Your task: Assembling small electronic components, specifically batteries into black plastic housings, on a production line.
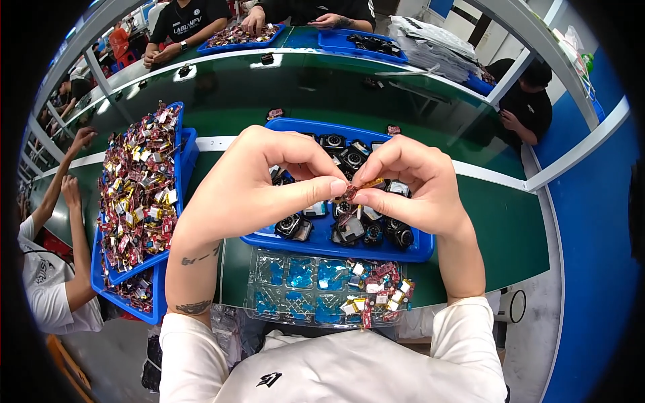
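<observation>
My left hand (pixel 265 178) and my right hand (pixel 420 185) meet over a blue tray (pixel 403 254). Pinched between both sets of fingertips is a small dark-red circuit board (pixel 350 193); a yellowish strip shows by the right fingers. The tray under my hands holds several black round-faced watch cases (pixel 354 158), some partly hidden by the hands. Closer to my body lies a clear plastic blister tray (pixel 289 312) with blue pieces in its pockets. On its right side rests a loose pile of red boards with silvery battery cells (pixel 386 289).
At left, stacked blue trays (pixel 190 151) carry a high heap of red boards with cells (pixel 141 195). Beyond runs a green conveyor belt (pixel 235 91) with scattered small parts. White frame posts (pixel 578 144) rise at right. Co-workers sit across and at both sides.
</observation>
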Demonstrator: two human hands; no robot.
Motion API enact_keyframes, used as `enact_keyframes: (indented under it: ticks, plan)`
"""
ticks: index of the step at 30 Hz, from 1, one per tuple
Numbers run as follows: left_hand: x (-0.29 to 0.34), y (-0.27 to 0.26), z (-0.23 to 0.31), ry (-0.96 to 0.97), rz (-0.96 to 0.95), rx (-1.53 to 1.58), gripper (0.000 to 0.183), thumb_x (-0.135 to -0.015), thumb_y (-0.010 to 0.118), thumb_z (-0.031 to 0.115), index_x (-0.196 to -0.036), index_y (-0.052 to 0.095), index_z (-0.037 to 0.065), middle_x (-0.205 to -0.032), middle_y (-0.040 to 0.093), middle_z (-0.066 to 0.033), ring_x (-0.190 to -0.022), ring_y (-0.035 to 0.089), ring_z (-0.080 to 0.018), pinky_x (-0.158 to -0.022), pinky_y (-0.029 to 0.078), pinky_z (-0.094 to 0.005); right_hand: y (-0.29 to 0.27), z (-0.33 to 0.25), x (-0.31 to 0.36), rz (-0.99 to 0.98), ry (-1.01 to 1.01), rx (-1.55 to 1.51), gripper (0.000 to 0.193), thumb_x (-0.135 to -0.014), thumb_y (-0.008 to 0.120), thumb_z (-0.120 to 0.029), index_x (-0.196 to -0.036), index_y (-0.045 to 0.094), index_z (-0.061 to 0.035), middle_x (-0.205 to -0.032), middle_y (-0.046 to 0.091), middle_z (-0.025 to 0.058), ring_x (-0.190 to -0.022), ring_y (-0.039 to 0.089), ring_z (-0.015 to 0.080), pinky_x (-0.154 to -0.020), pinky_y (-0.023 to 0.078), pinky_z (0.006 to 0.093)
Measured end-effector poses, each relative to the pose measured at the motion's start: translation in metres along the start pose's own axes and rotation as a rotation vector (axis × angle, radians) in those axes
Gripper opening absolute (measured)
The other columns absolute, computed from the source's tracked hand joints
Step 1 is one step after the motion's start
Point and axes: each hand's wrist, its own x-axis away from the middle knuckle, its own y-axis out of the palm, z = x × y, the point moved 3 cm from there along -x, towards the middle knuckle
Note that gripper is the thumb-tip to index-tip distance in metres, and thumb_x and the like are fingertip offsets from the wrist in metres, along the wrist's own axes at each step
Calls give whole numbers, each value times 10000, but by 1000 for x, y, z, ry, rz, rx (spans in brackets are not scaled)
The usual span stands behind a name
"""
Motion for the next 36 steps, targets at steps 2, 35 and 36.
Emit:
enact_keyframes:
  ticks: [2,35,36]
  plan:
    - [-3,2,-1,83,26,-105,61,-771,681,26,-802,691,-27,-740,654,-85,-711,593,-132,-648,454,-243,-1,-2,1,12,3,39,110,-776,679,25,-862,610,22,-855,629,50,-819,649,125,-762,537,260]
    - [-8,6,-16,-119,293,173,90,-797,678,3,-790,590,-14,-824,653,-81,-773,635,-113,-699,487,-216,-4,14,3,381,-147,287,222,-699,755,-44,-887,637,-32,-943,625,71,-740,592,118,-630,480,234]
    - [-8,7,-17,-99,300,169,89,-793,682,-5,-796,593,-12,-834,654,-78,-779,633,-109,-702,486,-214,-4,15,5,437,-80,272,223,-694,760,-49,-877,635,-32,-892,617,53,-706,574,108,-610,466,230]
